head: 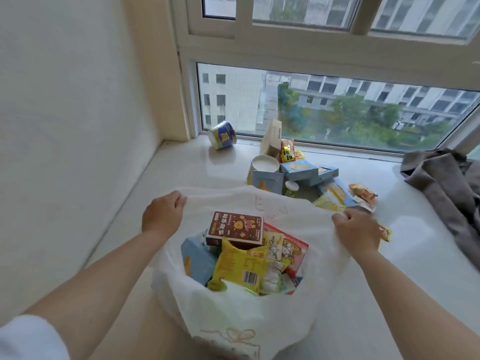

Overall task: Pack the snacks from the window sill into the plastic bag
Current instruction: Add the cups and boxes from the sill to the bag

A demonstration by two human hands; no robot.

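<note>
A translucent white plastic bag [233, 315] with a thin orange bow print holds a brown rectangular cardboard box [235, 228] and a yellow crinkled foil packet [240, 268].

The thin white translucent plastic bag [233, 315] is showing a soft, crinkled, semi-matt film. Inside it, the brown rectangular cardboard box [235, 228] is presenting a smooth printed finish, and the yellow plastic snack packet [241, 268] is reflecting light off glossy, creased foil. The pale polished stone window sill [187, 167] is appearing smooth and faintly glossy. The light blue flat cardboard boxes [302, 170] are looking matt. The grey crumpled cloth [446, 183] is reading as soft, matt fabric.
</note>
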